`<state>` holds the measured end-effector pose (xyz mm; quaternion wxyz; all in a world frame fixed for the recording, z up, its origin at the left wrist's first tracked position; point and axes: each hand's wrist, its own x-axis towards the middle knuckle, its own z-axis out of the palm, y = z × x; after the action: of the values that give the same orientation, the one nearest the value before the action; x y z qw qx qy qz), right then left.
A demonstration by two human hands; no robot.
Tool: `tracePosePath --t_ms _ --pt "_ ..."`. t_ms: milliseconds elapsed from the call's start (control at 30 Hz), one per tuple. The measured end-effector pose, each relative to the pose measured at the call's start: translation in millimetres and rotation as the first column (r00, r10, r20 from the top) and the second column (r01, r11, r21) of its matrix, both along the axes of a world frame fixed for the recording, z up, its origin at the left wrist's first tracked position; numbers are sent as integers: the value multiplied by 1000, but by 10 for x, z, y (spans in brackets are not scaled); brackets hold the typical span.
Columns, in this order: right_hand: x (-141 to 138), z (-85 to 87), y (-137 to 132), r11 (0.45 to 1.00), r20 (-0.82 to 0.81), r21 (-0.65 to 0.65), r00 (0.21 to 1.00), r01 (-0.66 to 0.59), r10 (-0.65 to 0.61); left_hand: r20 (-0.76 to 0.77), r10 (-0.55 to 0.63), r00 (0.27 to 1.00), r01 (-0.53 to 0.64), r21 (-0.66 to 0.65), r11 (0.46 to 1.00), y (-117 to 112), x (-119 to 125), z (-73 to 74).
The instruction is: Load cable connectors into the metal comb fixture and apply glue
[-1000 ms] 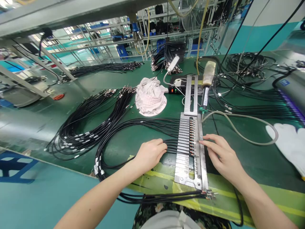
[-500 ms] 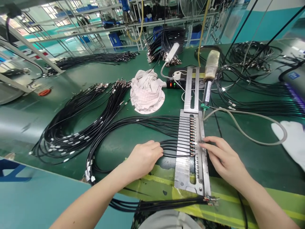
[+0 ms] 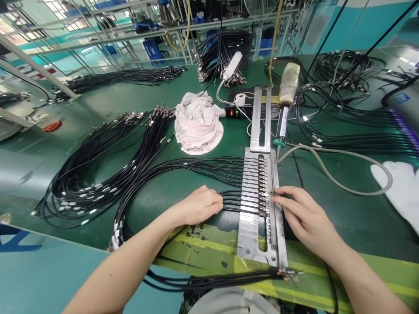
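Observation:
My left hand [image 3: 200,206] is closed around several thin black cables [image 3: 231,201] just left of a slotted metal fixture [image 3: 246,240]. The cables run into its grooves, their stripped ends with small metal connectors [image 3: 262,179] lined up in a row above the long slot. My right hand [image 3: 303,213] is on the fixture's right side, fingers stretched out and apart. Two of its fingertips touch the metal rail [image 3: 278,222] beside the connectors, and nothing shows between them. The lower grooves of the fixture hold no cable.
A crumpled pale cloth [image 3: 199,124] lies behind my left hand, beside a large cable bundle [image 3: 94,174]. Behind the fixture are a black control box [image 3: 236,112] and a dispensing syringe [image 3: 284,117] with a hose. Loose cable ends [image 3: 212,281] lie along the front edge; a white glove [image 3: 397,187] sits right.
The view has shifted slightly. My left hand stays on the cables and has turned a little, and the lowest cables sit closer to the fixture's grooves. My right hand has barely moved.

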<state>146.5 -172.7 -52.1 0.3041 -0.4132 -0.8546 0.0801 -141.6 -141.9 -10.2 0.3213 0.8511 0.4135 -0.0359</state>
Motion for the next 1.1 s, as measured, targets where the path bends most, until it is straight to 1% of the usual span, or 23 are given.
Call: tracePosePath --t_ms 67,167,367,500,600,667,733,767,833,900,967,1033,1100 --pt "-1 6 -2 1000 0 1 1000 -11 11 -63 15 998 -13 29 999 5 32 -10" --pt "-20 18 -13 999 26 -7 999 -35 35 -140 6 990 5 76 997 -11 77 -17" --pt "-156 10 -53 988 162 -34 975 -148 152 -230 -18 973 54 151 987 -44 132 -25" --pt "-229 -17 -80 989 229 -50 962 -138 146 -253 -41 967 83 155 984 -21 146 -27" --pt "-265 -14 -92 992 252 -14 959 -128 127 -288 -37 957 93 181 979 -34 144 -30" --pt "-297 4 -96 992 274 26 955 -124 112 -308 2 951 89 280 956 -89 144 -29" --pt "-336 30 -98 991 305 53 947 -122 100 -303 36 952 101 426 899 -177 151 -31" --pt "-354 43 -99 991 319 59 943 -119 94 -293 33 955 119 487 865 -228 158 -38" --pt "-382 65 -103 992 346 60 934 -111 83 -281 -16 959 174 546 819 -325 175 -79" --pt "-389 78 -106 993 369 58 927 -102 73 -262 -73 962 212 552 806 -402 192 -158" --pt "-378 82 -105 993 390 55 918 -105 75 -212 -86 974 192 557 808 -453 204 -258" --pt "-360 82 -101 992 401 51 912 -117 87 -154 -68 986 143 554 820 -480 215 -339" --pt "-356 86 -102 991 409 49 908 -124 93 -126 -57 990 117 545 830 -487 232 -375"
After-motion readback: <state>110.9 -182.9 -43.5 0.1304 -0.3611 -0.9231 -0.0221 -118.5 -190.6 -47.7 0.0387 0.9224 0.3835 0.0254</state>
